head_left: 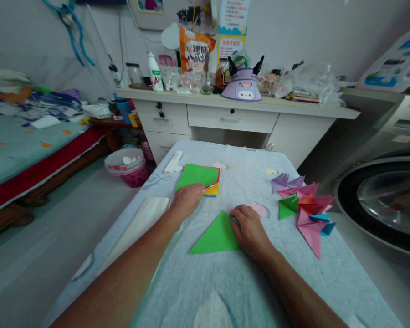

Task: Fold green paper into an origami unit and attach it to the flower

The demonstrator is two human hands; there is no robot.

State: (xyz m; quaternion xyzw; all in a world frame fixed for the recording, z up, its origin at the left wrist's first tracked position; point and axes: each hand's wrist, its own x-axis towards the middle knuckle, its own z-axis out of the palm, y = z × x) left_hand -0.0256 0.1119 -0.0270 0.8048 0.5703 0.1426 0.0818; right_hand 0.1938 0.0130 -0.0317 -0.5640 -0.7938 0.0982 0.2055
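Note:
A green paper triangle [214,237] lies folded on the table covered by a light blue cloth [198,287]. My right hand [248,230] rests on the triangle's right corner, fingers curled and pressing down. My left hand [187,199] lies on the near edge of a stack of coloured paper squares [198,176], green on top, with its fingers bent under the palm. A small pink paper scrap [259,209] sits just beyond my right hand.
Several folded paper shapes [305,209] in purple, pink, green and blue lie at the table's right. A white remote [172,162] lies at the far left. A cluttered desk [232,114] stands behind, a bed [27,146] left, a washing machine [386,196] right.

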